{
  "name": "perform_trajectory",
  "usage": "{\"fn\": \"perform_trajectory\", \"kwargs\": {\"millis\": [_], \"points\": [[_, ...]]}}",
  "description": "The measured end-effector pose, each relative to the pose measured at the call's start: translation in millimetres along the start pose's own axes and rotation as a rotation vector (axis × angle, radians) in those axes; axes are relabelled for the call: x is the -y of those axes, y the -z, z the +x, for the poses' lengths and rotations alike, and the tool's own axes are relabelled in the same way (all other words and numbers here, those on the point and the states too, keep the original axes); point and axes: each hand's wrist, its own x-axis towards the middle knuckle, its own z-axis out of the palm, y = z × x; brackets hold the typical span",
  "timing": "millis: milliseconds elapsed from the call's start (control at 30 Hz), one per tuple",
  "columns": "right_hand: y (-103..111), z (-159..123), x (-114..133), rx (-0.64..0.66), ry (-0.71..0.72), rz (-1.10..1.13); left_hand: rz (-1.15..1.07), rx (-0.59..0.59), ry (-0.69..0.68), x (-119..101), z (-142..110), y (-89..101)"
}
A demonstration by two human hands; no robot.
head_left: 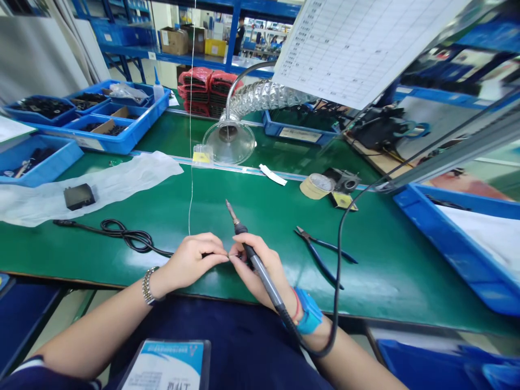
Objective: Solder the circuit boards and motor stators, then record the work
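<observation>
Both your left hand (190, 262), pinching the black cable (138, 238) near its apparent end, and your right hand (273, 266), gripping the soldering iron (264, 279), meet over the worktop (390, 271), seemingly positioning that end, so steadiness looks called for next, the fume hood (239, 150) farther off.

Along my upper view
I see a compartmented blue tray (137, 129) upper left, a yellow crate (215, 47) near top centre, a printed chart (357, 49) upper right.
</observation>
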Motion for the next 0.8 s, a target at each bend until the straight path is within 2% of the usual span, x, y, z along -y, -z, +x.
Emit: {"fn": "perform_trajectory", "kwargs": {"millis": [200,500,633,733,800], "points": [[-1.3,0.7,0.9,-0.042,-0.041,0.015,0.061,0.009,0.117,-8.5,-3.2,0.9],[1.9,-7.1,7.7,-0.126,-0.126,0.075,-0.151,0.024,0.357,-20.5,7.2,-4.0],[11.1,-15.0,4.0,-0.101,-0.094,0.076,-0.21,0.051,0.392,-22.6,11.8,-4.4],[20.3,-15.8,-0.8,-0.157,-0.064,0.042,-0.167,0.081,0.4,-24.5,14.0,-4.2],[23.6,-14.2,-2.9,-0.122,-0.044,0.037,-0.128,0.098,0.384,-26.0,14.3,-4.2]]}}
